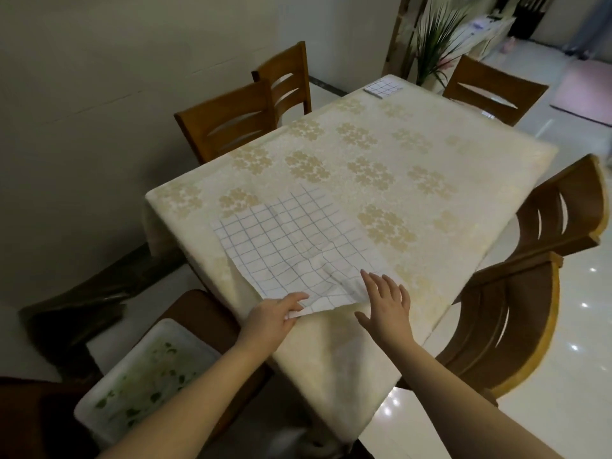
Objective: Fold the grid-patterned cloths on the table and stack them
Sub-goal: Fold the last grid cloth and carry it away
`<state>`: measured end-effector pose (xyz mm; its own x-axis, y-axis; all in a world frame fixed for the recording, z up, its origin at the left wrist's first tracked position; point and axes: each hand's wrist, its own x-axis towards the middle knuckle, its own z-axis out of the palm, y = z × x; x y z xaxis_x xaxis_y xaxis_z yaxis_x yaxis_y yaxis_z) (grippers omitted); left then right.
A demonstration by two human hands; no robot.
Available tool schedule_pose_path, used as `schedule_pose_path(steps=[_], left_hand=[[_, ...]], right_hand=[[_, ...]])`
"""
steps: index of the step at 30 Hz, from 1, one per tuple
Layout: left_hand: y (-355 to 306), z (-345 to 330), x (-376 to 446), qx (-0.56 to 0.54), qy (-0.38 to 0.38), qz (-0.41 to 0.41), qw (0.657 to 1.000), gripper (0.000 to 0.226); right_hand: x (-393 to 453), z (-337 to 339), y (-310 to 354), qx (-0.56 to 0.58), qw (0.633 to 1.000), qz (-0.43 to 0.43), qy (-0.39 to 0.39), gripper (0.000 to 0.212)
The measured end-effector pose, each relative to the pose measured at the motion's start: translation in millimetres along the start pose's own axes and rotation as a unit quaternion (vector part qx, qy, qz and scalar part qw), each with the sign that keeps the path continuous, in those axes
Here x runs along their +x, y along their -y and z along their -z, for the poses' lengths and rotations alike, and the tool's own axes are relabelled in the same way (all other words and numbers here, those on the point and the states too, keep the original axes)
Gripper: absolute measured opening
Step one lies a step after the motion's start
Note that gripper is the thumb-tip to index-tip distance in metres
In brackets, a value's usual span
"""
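A white cloth with a blue grid lies spread and slightly rumpled on the near part of the table. My left hand pinches the cloth's near corner at the table's front edge. My right hand is flat with fingers spread, resting on the cloth's near right edge. A small folded grid cloth sits at the far corner of the table.
The table wears a cream tablecloth with gold flowers. Wooden chairs stand on the left, far and right sides. A white bin sits on a chair at the lower left. A potted plant stands beyond the table.
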<state>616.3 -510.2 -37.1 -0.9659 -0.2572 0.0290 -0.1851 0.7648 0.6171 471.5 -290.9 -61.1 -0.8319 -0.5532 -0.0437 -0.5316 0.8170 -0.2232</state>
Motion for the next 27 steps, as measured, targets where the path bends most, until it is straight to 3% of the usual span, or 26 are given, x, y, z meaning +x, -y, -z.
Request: schedule_pose_path(steps=[2, 6, 10, 17, 21, 27], left_hand=[[9, 16, -19, -0.029, -0.002, 0.01, 1.0, 0.033], [26, 41, -49, -0.029, -0.012, 0.021, 0.999, 0.025], [39, 61, -62, -0.018, -0.029, 0.014, 0.999, 0.018], [51, 83, -70, -0.123, -0.074, 0.096, 0.985, 0.004], [46, 92, -66, -0.199, -0.113, 0.121, 0.966, 0.002], [55, 88, -39, -0.256, -0.143, 0.189, 0.937, 0.025]], right_hand=[[-10, -4, 12, -0.017, 0.999, -0.03, 0.006, 0.079], [-25, -8, 21, -0.009, 0.998, -0.054, -0.041, 0.032], [-35, 4, 20, -0.021, 0.997, -0.014, -0.078, 0.005], [-54, 69, 26, 0.012, 0.992, 0.129, -0.01, 0.006], [-64, 106, 28, 0.035, 0.99, 0.117, 0.066, 0.011], [-47, 114, 28, 0.024, 0.994, 0.097, 0.052, 0.024]])
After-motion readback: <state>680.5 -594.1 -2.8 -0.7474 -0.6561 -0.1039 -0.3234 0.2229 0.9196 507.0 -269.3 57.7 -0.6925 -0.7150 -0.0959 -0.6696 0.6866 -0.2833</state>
